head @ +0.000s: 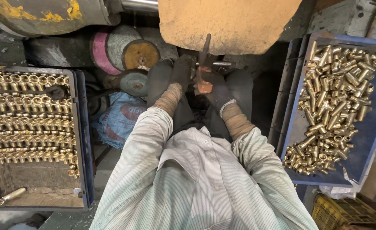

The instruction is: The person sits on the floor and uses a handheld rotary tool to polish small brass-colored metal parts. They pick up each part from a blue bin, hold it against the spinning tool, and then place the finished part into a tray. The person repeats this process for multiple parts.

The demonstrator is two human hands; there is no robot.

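Both my hands wear dark gloves and meet under a large tan buffing wheel (pixel 228 21). My left hand (pixel 181 70) and my right hand (pixel 215 89) together grip a reddish-brown holder (pixel 204 79) with a dark rod that points up at the wheel's lower edge. A small metal part sticks out sideways from the holder near the wheel. My forearms carry tan wrist wraps and pale striped sleeves.
A dark tray (pixel 79 140) at the left holds several neat rows of shiny brass fittings (pixel 30 123). A blue bin (pixel 373 127) at the right holds a loose heap of brass fittings (pixel 335 106). Spare buffing discs (pixel 141 54) lie behind. A yellow crate (pixel 345 213) sits bottom right.
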